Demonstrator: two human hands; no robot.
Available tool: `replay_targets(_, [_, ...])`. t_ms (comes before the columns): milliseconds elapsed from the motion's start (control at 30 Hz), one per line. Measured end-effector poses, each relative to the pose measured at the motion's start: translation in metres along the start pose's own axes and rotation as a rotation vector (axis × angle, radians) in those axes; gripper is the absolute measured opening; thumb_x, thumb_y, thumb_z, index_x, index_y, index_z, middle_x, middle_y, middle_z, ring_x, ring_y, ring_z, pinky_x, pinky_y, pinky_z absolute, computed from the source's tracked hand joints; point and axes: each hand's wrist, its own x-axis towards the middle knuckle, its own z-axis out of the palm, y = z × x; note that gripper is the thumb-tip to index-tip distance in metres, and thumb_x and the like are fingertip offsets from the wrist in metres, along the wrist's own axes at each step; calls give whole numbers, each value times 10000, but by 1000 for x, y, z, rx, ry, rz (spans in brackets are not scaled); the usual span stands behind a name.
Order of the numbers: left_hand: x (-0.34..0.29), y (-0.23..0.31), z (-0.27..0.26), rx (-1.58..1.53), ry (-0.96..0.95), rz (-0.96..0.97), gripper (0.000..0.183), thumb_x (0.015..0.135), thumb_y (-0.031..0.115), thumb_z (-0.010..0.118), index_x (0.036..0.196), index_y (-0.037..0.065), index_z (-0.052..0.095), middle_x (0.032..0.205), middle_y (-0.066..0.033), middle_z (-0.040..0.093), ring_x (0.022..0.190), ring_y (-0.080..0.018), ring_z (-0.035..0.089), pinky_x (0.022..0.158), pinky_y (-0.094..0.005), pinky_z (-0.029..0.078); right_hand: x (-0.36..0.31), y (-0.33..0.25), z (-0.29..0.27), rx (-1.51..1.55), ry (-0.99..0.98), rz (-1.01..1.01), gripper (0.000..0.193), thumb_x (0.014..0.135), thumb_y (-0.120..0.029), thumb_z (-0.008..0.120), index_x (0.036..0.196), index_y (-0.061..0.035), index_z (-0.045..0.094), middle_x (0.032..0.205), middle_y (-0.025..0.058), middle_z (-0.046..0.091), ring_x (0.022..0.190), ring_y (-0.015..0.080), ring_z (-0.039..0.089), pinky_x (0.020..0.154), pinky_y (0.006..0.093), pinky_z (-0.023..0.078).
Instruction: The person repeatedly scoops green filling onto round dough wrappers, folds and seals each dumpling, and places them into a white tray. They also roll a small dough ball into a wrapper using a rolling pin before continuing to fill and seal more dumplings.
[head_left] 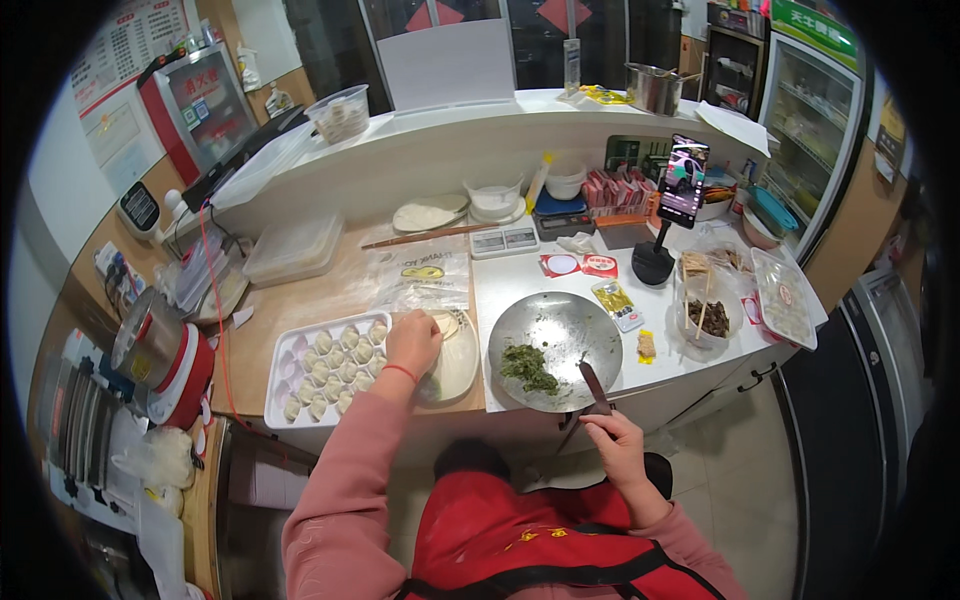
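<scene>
My left hand [415, 343] is curled over the left edge of a white plate [462, 375] with pale round dumpling wrappers [447, 324]. Its fingertips point down and are mostly hidden, so what they pinch does not show. Left of it, a white compartment tray [285, 368] holds several rows of folded dumplings [335, 365]. My right hand [617, 450] is closed round the handle of a flat, dark-bladed spatula [593, 382], whose tip reaches the near right rim of a wide metal bowl [590, 335]. Chopped green filling [528, 370] lies in the bowl's left part.
A phone on a stand [653, 262] rises behind the bowl. To the right are a container of dark food with chopsticks [710, 318] and a covered tray [782, 300]. A kitchen scale [505, 240] and a wooden rolling pin [425, 236] lie farther back. A red-based mixer [180, 375] stands left.
</scene>
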Motion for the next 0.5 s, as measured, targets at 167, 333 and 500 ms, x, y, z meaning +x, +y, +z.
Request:
replay_targets(167, [-1,2,1,46,9,38,95,795,152,674,742,84,712,912,-94,672,874,-309,663,791,-438,533,-1,3,0,0,-2,36,146,876,-66,680,998,-31,752,726,32,569,671,126,530,611,269,411])
replay_targets(333, [5,-11,3,-66,124,-33,125,841,144,665,941,70,671,973,-124,642,926,-330,638,835,-438,521,-3,2,0,-15,-2,32,143,878,-72,685,998,-35,753,720,32,562,667,127,530,606,268,409])
replay_targets(500, [13,-20,8,135,144,36,132,843,153,680,932,60,706,986,-124,642,947,-335,634,860,-437,522,-3,4,2,1,11,-10,143,878,-72,687,1000,-36,753,720,33,559,668,129,536,605,269,413])
